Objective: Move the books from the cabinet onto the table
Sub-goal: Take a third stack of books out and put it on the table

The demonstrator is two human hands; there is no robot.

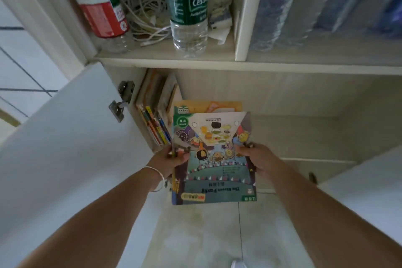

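I hold a small stack of thin picture books (214, 159) in front of the open lower cabinet (293, 128); the top cover shows a colourful street party drawing. My left hand (171, 158) grips the stack's left edge and my right hand (254, 156) grips its right edge. More books (156, 113) stand upright against the cabinet's left inner wall, behind the stack. The table is not in view.
The white cabinet door (65, 137) stands open at the left. On the shelf above are a red-labelled bottle (100, 6), a green-labelled water bottle (188, 6), tangled white cables (145, 19) and crumpled paper. Translucent bins (326, 6) fill the right compartment. Pale floor lies below.
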